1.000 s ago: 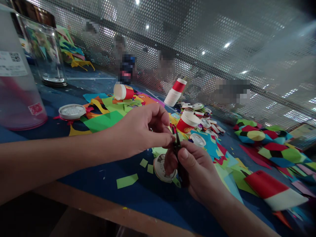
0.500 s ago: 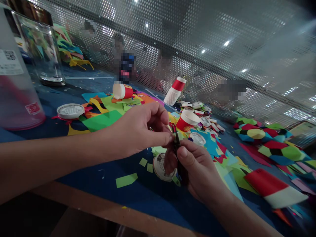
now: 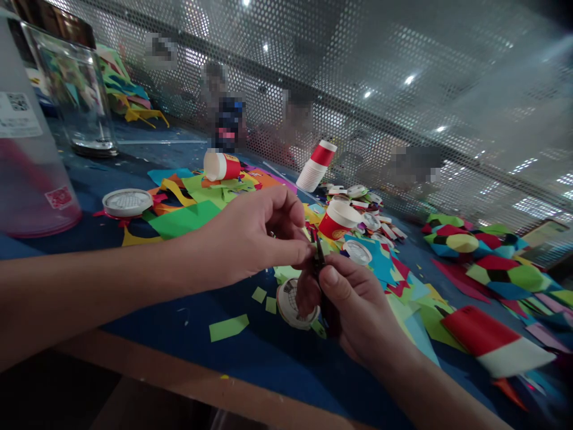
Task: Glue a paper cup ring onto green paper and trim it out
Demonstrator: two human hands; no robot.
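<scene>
In the head view my right hand [image 3: 353, 298] is closed around dark-handled scissors [image 3: 319, 254], blades pointing up and away. My left hand [image 3: 264, 236] pinches a small piece of light green paper [image 3: 315, 246] at the blades; the fingers hide most of it. Just below the hands lies a round white lid [image 3: 293, 303] with a dark drawn grid, partly behind my right fingers. Beside it on the blue tabletop are small green paper cuttings [image 3: 259, 294] and a larger green strip [image 3: 228, 328].
A pink-tinted bottle [image 3: 36, 173] and a glass jar [image 3: 85, 101] stand at left. Beyond my hands are coloured paper scraps [image 3: 188, 218], a tipped paper cup [image 3: 222, 166], a cup stack [image 3: 317, 166] and another cup [image 3: 339, 219]. Coloured paper balls [image 3: 510, 275] sit at right, before a perforated screen.
</scene>
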